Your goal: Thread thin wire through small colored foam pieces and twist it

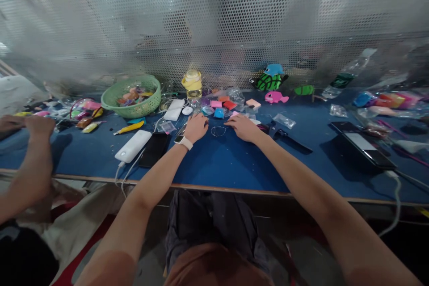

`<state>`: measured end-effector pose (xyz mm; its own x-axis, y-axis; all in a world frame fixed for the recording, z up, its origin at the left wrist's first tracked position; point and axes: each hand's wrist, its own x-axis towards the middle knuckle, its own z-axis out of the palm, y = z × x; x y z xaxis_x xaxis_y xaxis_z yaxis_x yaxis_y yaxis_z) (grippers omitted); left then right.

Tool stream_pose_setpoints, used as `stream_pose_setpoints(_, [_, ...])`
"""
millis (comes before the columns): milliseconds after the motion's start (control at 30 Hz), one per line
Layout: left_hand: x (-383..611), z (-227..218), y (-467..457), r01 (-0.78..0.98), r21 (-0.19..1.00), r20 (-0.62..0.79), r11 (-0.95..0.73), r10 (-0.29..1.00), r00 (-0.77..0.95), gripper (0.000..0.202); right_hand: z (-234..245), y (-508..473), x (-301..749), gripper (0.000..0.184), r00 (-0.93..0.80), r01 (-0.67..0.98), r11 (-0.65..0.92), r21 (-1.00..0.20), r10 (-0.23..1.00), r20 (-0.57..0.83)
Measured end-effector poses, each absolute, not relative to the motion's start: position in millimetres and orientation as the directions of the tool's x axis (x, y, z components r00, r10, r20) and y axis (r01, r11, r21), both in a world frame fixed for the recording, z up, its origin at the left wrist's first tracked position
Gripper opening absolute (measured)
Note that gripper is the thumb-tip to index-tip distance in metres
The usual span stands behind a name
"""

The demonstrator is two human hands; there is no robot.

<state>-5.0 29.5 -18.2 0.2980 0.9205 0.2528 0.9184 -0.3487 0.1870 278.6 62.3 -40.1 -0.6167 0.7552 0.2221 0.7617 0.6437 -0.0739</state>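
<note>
My left hand [196,128], with a pale-banded watch [183,141] at the wrist, rests low over the blue table, its fingers bent and slightly apart. Facing it, my right hand [245,128] reaches in with fingers stretched toward the left. A thin clear loop of thread or wire [218,131] lies between the two hands, close to the right fingertips; whether they touch it is unclear. Just beyond the hands are small packets of coloured clay, among them a blue one [219,113] and a red one [229,105]. Nothing held shows in either hand.
A green basket [131,108] of small pieces, a yellow cup [192,84], power banks [133,146] and a dark phone [154,149] stand left. Toward the right are a turtle figure [269,81], a pink fish [276,97], a bottle [348,73] and a propped phone [363,145]. Another person's hand [39,126] works far left.
</note>
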Motion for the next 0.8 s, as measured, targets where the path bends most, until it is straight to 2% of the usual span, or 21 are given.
stream_pose_setpoints(200, [9.1,-15.8,24.0,0.895,0.195,0.269,-0.401,0.899,0.345,0.034,-38.5,65.1,275.8,0.056,-0.624,0.768,0.64,-0.021,0.755,0.2])
stream_pose_setpoints(400, [13.7,-20.1,26.1,0.849,0.188,0.182,-0.493,0.867,0.463,0.04,-39.8,63.3,275.8,0.055,-0.594,0.791,0.611,-0.017,0.776,0.212])
stream_pose_setpoints(533, [8.0,-18.4,25.9,0.869,0.167,0.203,-0.465,0.879,0.431,0.039,-38.8,62.2,277.9,0.052,-0.568,0.807,0.59,-0.037,0.791,0.226])
stream_pose_setpoints(800, [-4.1,-4.1,18.6,0.943,0.148,0.208,-0.299,0.941,0.265,0.039,-34.9,61.2,283.9,0.044,-0.574,0.804,0.593,-0.048,0.794,0.202])
